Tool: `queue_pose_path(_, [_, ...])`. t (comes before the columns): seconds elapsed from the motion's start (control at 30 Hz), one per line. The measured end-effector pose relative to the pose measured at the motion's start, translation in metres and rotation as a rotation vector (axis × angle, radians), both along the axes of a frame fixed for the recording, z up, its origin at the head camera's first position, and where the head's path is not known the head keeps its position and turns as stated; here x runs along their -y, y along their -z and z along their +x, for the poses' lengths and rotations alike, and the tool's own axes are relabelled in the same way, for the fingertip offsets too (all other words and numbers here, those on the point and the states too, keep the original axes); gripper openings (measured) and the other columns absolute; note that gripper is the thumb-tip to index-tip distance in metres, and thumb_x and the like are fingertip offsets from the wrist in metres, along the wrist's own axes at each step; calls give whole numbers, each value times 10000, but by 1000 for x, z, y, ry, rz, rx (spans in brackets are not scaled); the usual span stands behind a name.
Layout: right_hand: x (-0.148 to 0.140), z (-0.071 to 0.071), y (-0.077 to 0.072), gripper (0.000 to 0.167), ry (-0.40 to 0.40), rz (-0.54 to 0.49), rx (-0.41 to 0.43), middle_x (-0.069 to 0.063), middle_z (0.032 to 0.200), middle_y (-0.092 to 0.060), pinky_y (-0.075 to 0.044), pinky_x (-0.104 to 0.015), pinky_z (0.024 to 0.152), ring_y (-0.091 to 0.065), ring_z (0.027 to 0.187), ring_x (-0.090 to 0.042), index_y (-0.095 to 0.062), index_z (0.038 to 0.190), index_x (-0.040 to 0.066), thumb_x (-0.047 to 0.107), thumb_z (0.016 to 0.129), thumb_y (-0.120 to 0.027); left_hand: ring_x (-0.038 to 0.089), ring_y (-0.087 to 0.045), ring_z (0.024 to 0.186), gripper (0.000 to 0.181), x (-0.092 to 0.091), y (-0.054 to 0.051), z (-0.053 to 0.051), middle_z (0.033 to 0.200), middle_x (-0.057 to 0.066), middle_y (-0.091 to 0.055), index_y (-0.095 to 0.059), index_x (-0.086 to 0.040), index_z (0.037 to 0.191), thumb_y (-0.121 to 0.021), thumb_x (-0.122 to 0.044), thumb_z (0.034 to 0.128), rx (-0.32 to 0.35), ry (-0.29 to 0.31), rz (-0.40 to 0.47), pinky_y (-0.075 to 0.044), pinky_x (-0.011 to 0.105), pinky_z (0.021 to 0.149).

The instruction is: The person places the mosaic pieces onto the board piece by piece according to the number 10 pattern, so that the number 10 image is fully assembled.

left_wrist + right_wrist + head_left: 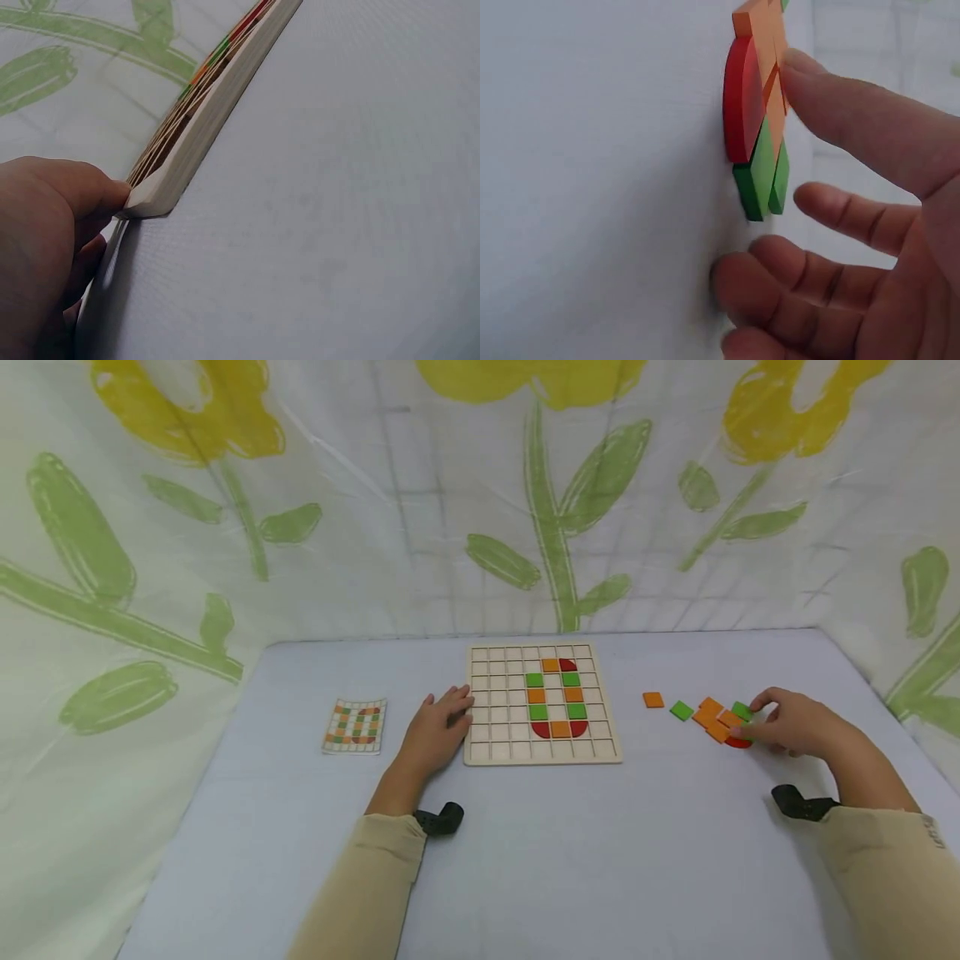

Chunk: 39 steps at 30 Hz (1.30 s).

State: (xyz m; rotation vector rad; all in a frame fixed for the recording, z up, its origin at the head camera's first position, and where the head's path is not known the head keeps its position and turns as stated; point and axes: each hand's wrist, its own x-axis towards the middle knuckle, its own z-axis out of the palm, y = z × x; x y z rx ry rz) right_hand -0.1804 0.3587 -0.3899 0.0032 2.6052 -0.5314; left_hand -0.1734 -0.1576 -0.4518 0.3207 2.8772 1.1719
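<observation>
A cream grid board (496, 702) bears an oval ring of orange, green and red tiles in its right half. My left hand (437, 728) rests at its left edge; in the left wrist view the thumb (109, 196) touches the board's corner. Over a small pile of loose tiles at the right is my right hand (801, 724). Its thumb (847, 109) touches an orange tile (757, 30), while the other fingers are bent and apart from the thumb. Beside that lie a red rounded tile (742, 101) and green tiles (759, 176).
A pattern card (354, 727) with a coloured grid lies left of the board. Between board and pile are a single orange tile (653, 700) and a green tile (682, 711). A white curtain (337, 585) with painted flowers hangs behind the table (600, 860).
</observation>
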Motion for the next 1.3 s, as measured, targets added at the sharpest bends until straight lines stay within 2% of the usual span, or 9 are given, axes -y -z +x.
queue_pose_path(0.2, [7, 5, 9, 693, -32, -35, -77, -63, 837, -549, -402, -283, 568, -490, 696, -186, -504, 1155, -17, 485, 776, -795, 164, -350, 1453, 389, 0, 1, -1, 1523, -28, -449, -591, -118, 1372, -550, -240, 1005, -3, 0, -7, -114, 389, 1265])
queue_pose_path(0.5, [41, -5, 14, 437, -58, -69, -162, -26, 769, -499, -349, -278, 580, -458, 726, -189, -605, 982, 82, 458, 826, -763, 173, -352, 1453, 395, -1, 0, 0, 1525, -20, -447, -584, -114, 1380, -542, -241, 1008, -3, 3, -8, -125, 407, 1263])
queue_pose_path(0.67, [56, -10, 15, 345, -83, -98, -184, -34, 816, -524, -358, -282, 621, -466, 789, -208, -665, 1025, 89, 386, 867, -741, 164, -350, 1453, 397, -1, 1, -1, 1526, -31, -444, -581, -117, 1383, -540, -245, 1009, -1, -2, -12, -125, 397, 1264])
queue_pose_path(0.87, [64, -11, 15, 406, -73, -79, -179, -76, 891, -585, -400, -280, 654, -506, 840, -241, -662, 1084, 45, 383, 870, -735, 161, -349, 1454, 393, -1, 1, -1, 1523, -34, -448, -585, -120, 1379, -540, -239, 1008, 3, -11, -18, -130, 395, 1263])
queue_pose_path(1.07, [66, -7, 11, 377, -80, -68, -149, -38, 844, -580, -390, -280, 642, -507, 817, -221, -610, 930, 79, 419, 845, -748, 172, -357, 1450, 393, 0, 1, -1, 1523, -28, -449, -587, -117, 1377, -546, -234, 1004, 0, -6, -13, -133, 405, 1262])
queue_pose_path(1.17, [71, -7, 8, 311, -117, -94, -150, -18, 830, -578, -401, -276, 630, -500, 794, -196, -607, 910, 92, 350, 841, -766, 173, -363, 1447, 396, 0, 0, -1, 1523, -31, -448, -586, -114, 1376, -550, -234, 1001, 2, -2, -4, -132, 401, 1263])
queue_pose_path(1.3, [87, -13, 2, 241, -147, -165, -189, -41, 869, -643, -470, -275, 621, -561, 752, -181, -667, 1062, 63, 185, 865, -735, 171, -365, 1445, 397, 0, 1, 0, 1522, -37, -448, -586, -114, 1377, -549, -237, 1001, 2, -5, 2, -132, 398, 1263])
